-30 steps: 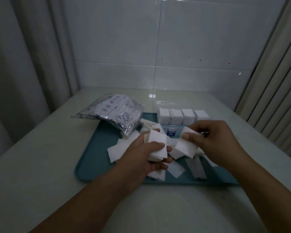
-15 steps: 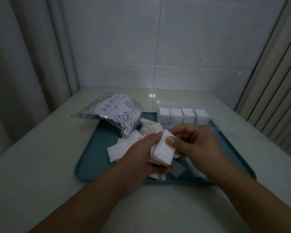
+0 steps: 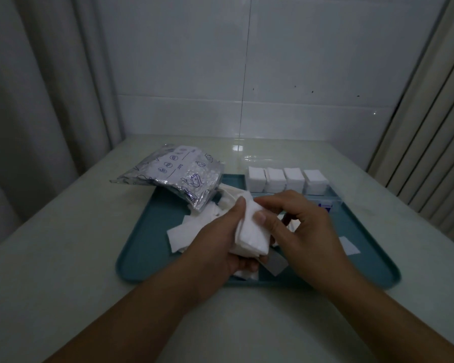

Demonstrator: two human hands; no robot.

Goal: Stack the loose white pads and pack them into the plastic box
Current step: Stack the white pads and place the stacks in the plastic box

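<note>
Gripping a soft white pad stack (image 3: pixel 249 231), our left hand (image 3: pixel 215 242) curled around it. Our right hand (image 3: pixel 303 231) pinched its 3 o'clock edge above the teal tray (image 3: pixel 142 255).

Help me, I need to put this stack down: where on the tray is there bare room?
Bare teal shows along the tray's near-left corner, left of the loose pads, and along its right rim beyond the single pad. The middle is crowded: both hands, the scattered pads, with the foil bag overhanging the far-left corner.
</note>
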